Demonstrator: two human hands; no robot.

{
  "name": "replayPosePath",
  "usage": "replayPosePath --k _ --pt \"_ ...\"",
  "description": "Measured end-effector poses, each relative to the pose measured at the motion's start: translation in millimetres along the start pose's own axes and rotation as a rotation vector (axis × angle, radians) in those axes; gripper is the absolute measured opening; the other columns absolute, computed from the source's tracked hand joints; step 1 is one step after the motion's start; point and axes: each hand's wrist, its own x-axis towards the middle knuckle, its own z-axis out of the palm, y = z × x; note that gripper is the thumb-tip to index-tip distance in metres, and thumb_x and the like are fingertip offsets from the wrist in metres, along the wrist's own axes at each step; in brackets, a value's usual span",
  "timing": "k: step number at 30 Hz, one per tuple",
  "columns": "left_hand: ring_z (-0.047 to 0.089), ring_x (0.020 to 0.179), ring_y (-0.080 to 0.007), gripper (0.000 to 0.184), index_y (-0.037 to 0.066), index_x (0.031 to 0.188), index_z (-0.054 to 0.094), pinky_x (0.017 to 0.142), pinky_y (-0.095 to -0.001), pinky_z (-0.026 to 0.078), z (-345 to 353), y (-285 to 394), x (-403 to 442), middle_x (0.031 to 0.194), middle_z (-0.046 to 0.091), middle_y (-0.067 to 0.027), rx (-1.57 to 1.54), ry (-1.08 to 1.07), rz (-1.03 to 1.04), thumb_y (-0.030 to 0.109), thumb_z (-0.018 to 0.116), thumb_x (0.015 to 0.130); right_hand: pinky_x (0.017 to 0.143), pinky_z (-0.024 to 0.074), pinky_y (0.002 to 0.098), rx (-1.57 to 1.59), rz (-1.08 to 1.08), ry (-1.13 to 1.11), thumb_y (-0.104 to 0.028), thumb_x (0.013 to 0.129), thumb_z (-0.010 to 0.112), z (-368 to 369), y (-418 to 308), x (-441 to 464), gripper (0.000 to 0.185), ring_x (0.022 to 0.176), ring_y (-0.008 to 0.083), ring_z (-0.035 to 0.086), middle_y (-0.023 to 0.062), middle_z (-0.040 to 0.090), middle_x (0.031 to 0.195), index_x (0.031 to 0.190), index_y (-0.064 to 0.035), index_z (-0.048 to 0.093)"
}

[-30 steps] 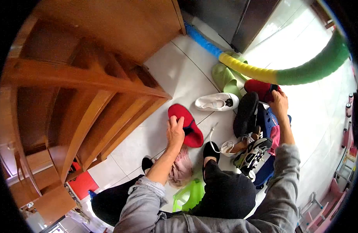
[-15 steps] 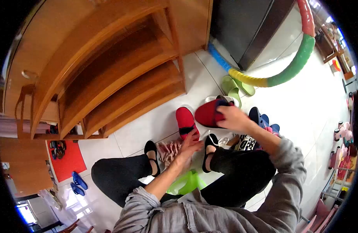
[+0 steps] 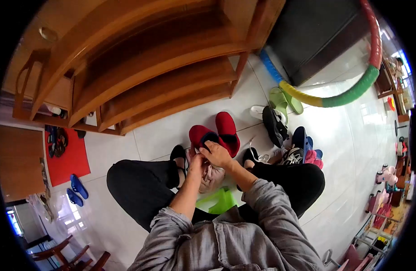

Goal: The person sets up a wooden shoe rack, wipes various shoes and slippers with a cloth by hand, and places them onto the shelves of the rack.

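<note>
Two red slippers are between the shelf and my knees. My right hand (image 3: 217, 154) is closed on the heel end of the left red slipper (image 3: 199, 134), its fingers at the dark opening. Close beside it, my left hand (image 3: 196, 163) touches the near edge of the same slipper; its fingers are partly hidden, so its grip is unclear. The other red slipper (image 3: 226, 127) rests on the floor just to the right. Below the hands lies a crumpled pink cloth (image 3: 211, 178), with a bright green plastic piece (image 3: 222, 201) nearer my body.
A wooden shelf (image 3: 171, 97) fills the upper left. Green slippers (image 3: 278, 100), a black shoe (image 3: 273, 126) and blue clogs (image 3: 300, 137) lie to the right, under a coloured hoop (image 3: 339, 100). At left are a red mat (image 3: 77, 156) and blue slippers (image 3: 78, 186).
My right hand has carried a red slipper leftward, past the other one. My left hand has moved left to meet it. The view has turned, showing more shelf.
</note>
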Motion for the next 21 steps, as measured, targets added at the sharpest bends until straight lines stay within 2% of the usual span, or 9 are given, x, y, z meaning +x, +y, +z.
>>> replayPosePath --k 2,3,7,10,12,14,16,18,21 --pt "0.058 0.084 -0.0268 0.081 0.033 0.141 0.015 0.070 -0.0418 0.050 -26.0 -6.0 28.5 0.107 0.053 -0.0118 0.226 0.075 0.052 0.000 0.049 0.075 0.076 0.0455 0.0433 -0.167 -0.103 -0.119 -0.029 0.082 0.050 11.6 20.0 4.1 0.028 0.087 0.0346 0.058 0.0174 0.059 0.098 0.093 -0.0034 0.051" --pt "0.058 0.080 -0.0265 0.079 0.031 0.140 0.018 0.069 -0.0407 0.049 -45.0 -12.6 43.7 0.106 0.054 -0.0114 0.250 0.120 0.086 -0.001 0.048 0.074 0.074 0.0464 0.0428 -0.172 -0.087 -0.105 -0.022 0.079 0.050 12.9 17.5 0.1 0.019 0.082 0.0339 0.060 0.0164 0.062 0.089 0.090 -0.0065 0.052" --pt "0.054 0.092 -0.0283 0.065 0.011 0.128 0.042 0.078 -0.0371 0.044 -88.2 -28.4 64.7 0.111 0.054 -0.0191 0.918 0.509 0.216 -0.001 0.051 0.065 0.066 0.0481 0.0404 -0.279 -0.215 -0.123 -0.015 0.075 0.051 41.1 33.8 -24.4 0.015 0.075 0.0321 0.060 0.0134 0.062 0.077 0.088 -0.0087 0.055" --pt "0.052 0.100 -0.0343 0.027 0.006 0.091 0.060 0.088 -0.0413 0.040 -86.0 -45.1 59.0 0.101 0.056 -0.0224 1.011 0.805 0.386 0.004 0.057 0.065 0.065 0.0483 0.0411 -0.274 -0.369 -0.142 -0.012 0.073 0.052 50.6 50.8 -31.1 0.013 0.073 0.0320 0.059 0.0104 0.061 0.077 0.085 -0.0095 0.057" --pt "0.053 0.095 -0.0336 0.016 0.006 0.084 0.057 0.080 -0.0422 0.044 -44.7 -32.8 23.7 0.096 0.057 -0.0175 1.229 0.780 0.419 0.007 0.058 0.068 0.064 0.0485 0.0418 -0.207 -0.202 0.043 -0.011 0.072 0.052 38.5 49.5 -28.6 0.012 0.073 0.0320 0.059 0.0095 0.060 0.078 0.083 -0.0102 0.057" --pt "0.054 0.090 -0.0337 0.015 0.007 0.084 0.055 0.076 -0.0433 0.045 -23.2 -38.5 7.7 0.091 0.056 -0.0151 1.347 0.571 0.462 0.009 0.059 0.069 0.065 0.0484 0.0434 -0.285 0.007 0.186 -0.009 0.073 0.052 30.9 71.5 -21.1 0.014 0.079 0.0324 0.058 0.0115 0.058 0.085 0.085 -0.0113 0.057" --pt "0.056 0.085 -0.0351 0.022 0.008 0.091 0.053 0.072 -0.0444 0.045 -20.3 -53.2 2.6 0.091 0.057 -0.0141 1.440 0.368 0.535 0.014 0.060 0.072 0.073 0.0474 0.0434 -0.302 0.379 0.394 -0.018 0.074 0.059 13.3 84.2 -18.9 0.035 0.087 0.0368 0.056 0.0163 0.057 0.094 0.106 -0.0082 0.050" --pt "0.056 0.089 -0.0353 0.033 0.007 0.097 0.052 0.074 -0.0436 0.046 -33.9 -62.8 8.8 0.099 0.057 -0.0152 1.451 0.154 0.569 0.022 0.065 0.071 0.077 0.0465 0.0445 -0.329 0.443 0.524 -0.031 0.077 0.059 14.8 116.8 -23.8 0.049 0.095 0.0393 0.054 0.0204 0.057 0.103 0.117 -0.0067 0.046" --pt "0.056 0.095 -0.0359 0.051 0.005 0.105 0.051 0.077 -0.0437 0.047 -47.2 -58.4 19.0 0.109 0.055 -0.0181 1.610 0.262 0.311 0.036 0.069 0.068 0.079 0.0450 0.0460 -0.101 0.688 0.199 -0.041 0.081 0.054 19.1 132.6 -20.8 0.056 0.099 0.0406 0.054 0.0249 0.055 0.110 0.122 -0.0055 0.043"
